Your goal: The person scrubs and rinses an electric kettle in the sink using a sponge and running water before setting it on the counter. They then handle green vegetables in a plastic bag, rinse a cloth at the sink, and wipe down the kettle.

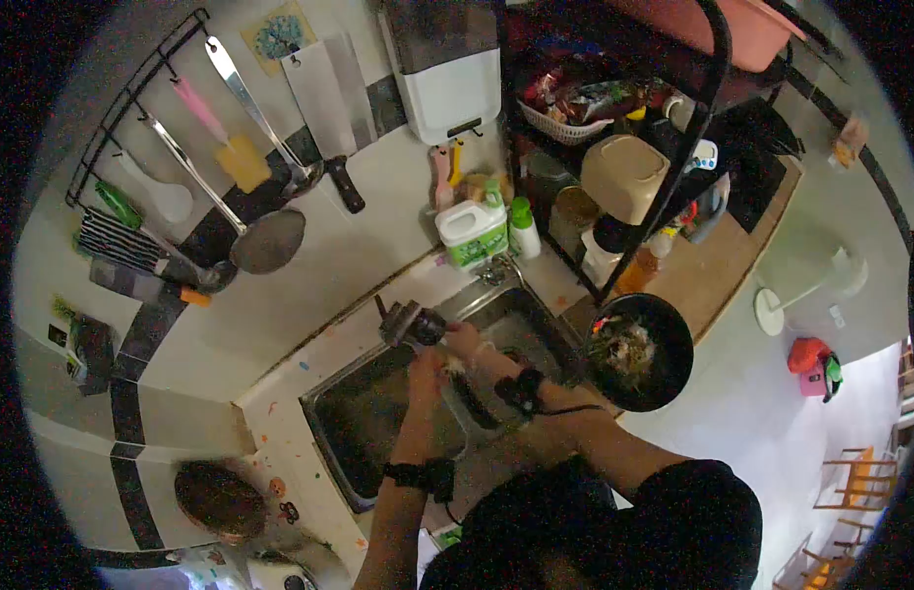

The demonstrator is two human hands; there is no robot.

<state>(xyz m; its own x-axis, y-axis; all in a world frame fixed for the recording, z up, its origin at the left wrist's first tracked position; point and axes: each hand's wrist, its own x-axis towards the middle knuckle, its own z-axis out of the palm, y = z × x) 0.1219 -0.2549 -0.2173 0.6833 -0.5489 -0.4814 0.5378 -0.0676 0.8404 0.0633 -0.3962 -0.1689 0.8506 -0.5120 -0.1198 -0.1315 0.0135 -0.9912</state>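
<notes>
My left hand (427, 371) is over the double sink (354, 433), just below a dark grey tap-like fitting (415, 324). Its fingers are small and blurred, and whether it holds anything does not show. Close beside it, my right hand (463, 341) looks curled, near the dark end of that fitting. Whatever lies in its fingers is hidden. Between the hands is a small pale patch (454, 365) that I cannot make out. To the right of the sink sits a black pan (673, 359) with food scraps in it.
Behind the sink stand a white-and-green jug (472, 234) and a green-capped bottle (523, 228). A ladle (250, 113), a strainer (268, 242) and a cleaver (322, 98) hang on the wall. A black-framed rack (708, 98) rises at the right; a brown basket-like object (219, 500) is at lower left.
</notes>
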